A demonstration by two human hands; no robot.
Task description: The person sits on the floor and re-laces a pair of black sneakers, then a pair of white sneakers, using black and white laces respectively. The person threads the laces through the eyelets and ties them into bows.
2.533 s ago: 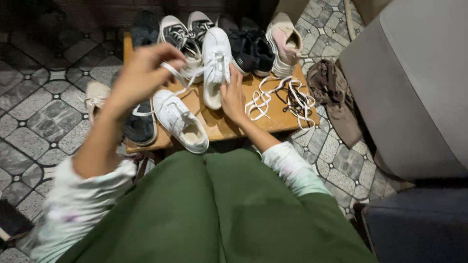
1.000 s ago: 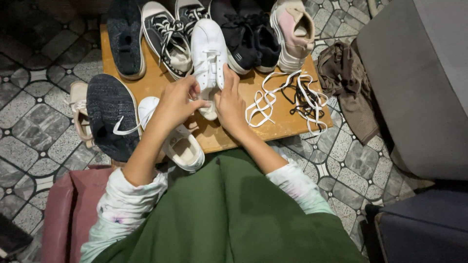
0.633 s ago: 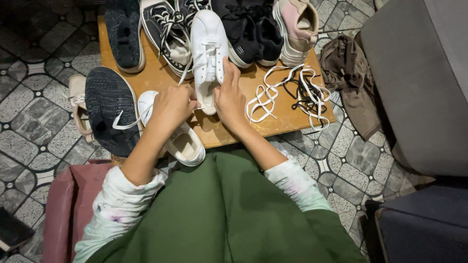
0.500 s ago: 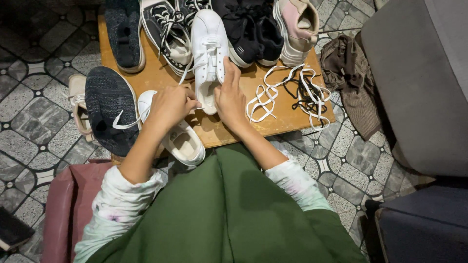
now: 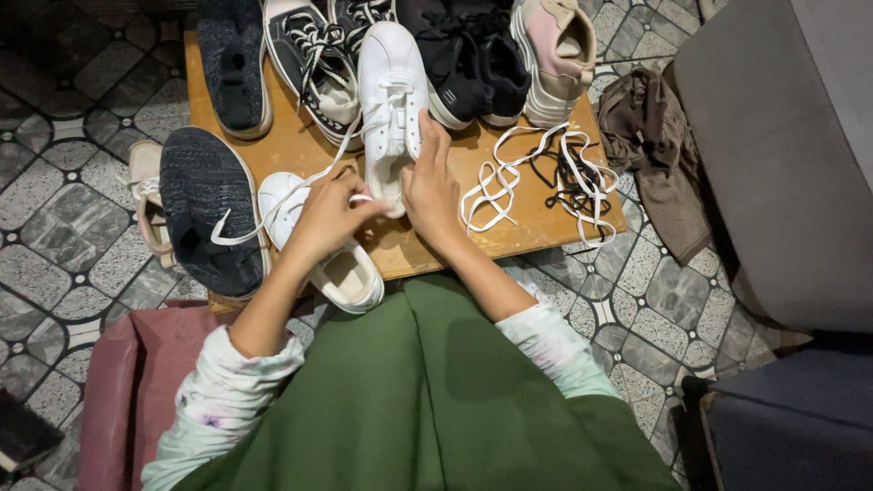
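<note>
Left hand [image 5: 329, 216] first on the head camera: I see it pinched tight on a white lace [image 5: 300, 186], fingers curled around it just beside the heel of the white sneaker [image 5: 391, 100]. That lace runs from the sneaker's eyelets down through the fist, and its loose end trails across a dark knit shoe [image 5: 205, 209]. Right hand [image 5: 431, 186] lies flat along the sneaker's right side, fingers straight and spread a little, pressing it to the wooden table [image 5: 291, 145]; it grips nothing that I can make out.

Counting now. White sneakers: two, the one being handled and a second white sneaker [image 5: 341, 264] under my left wrist at the table's near edge. Dark knit shoes: two, the other dark knit shoe [image 5: 232, 64] at the far left. Black laced canvas sneakers [image 5: 318, 59]: two. Black shoes [image 5: 473, 59]: two, side by side. One pink-and-cream sneaker [image 5: 550, 55] far right, one beige shoe [image 5: 145, 205] on the tiled floor [image 5: 55, 227]. Loose laces [image 5: 541, 177] sit tangled, white and dark, count unclear. One brown cloth [image 5: 650, 155] lies beside the table.
</note>
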